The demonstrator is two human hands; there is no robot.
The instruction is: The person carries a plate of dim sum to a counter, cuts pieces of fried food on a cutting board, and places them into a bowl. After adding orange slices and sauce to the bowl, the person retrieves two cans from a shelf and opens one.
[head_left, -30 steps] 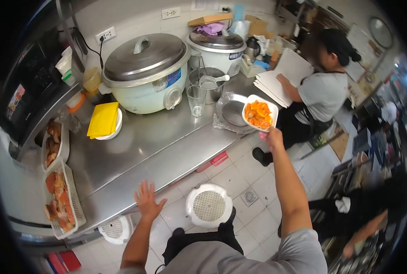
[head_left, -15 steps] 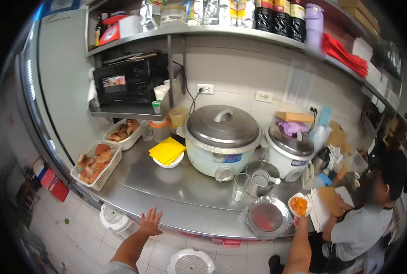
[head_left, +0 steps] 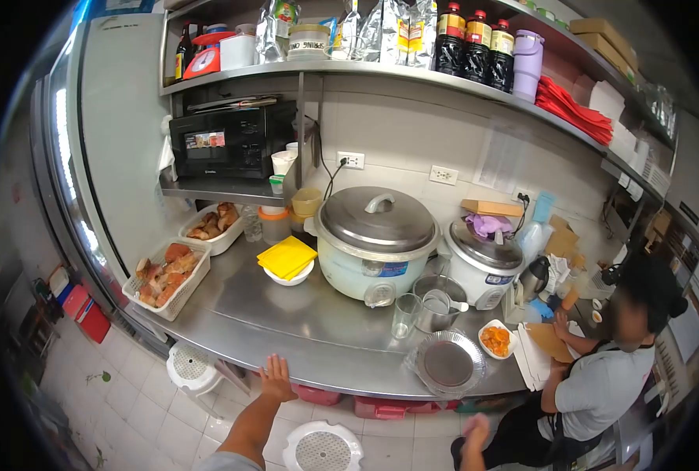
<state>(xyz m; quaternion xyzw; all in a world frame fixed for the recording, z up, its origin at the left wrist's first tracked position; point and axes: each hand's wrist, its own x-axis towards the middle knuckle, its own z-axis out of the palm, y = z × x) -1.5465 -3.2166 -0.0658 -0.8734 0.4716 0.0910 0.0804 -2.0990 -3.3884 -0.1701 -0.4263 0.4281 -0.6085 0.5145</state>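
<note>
My left hand (head_left: 276, 378) rests at the counter's front edge, fingers stretched out and holding nothing. Low and in front of the counter hangs my right hand (head_left: 475, 432), smeared by motion, so its fingers cannot be made out. A white bowl of orange food (head_left: 496, 340) sits on the counter, apart from both hands. To its left lies a round foil tray (head_left: 450, 365) with clear plastic around it. A glass (head_left: 405, 315) and a metal pot (head_left: 440, 310) stand behind the tray.
Two rice cookers (head_left: 379, 243) (head_left: 484, 263) stand along the wall. Yellow cloths (head_left: 287, 257) lie on a white bowl. At left, baskets (head_left: 169, 279) hold bread-like pieces. A co-worker (head_left: 600, 385) sits at right with cardboard. White stools (head_left: 323, 449) are below.
My right hand has let go of the bowl of orange food, which now rests on the counter, and has drawn back and down. My left hand stays at the edge; the view has shifted slightly.
</note>
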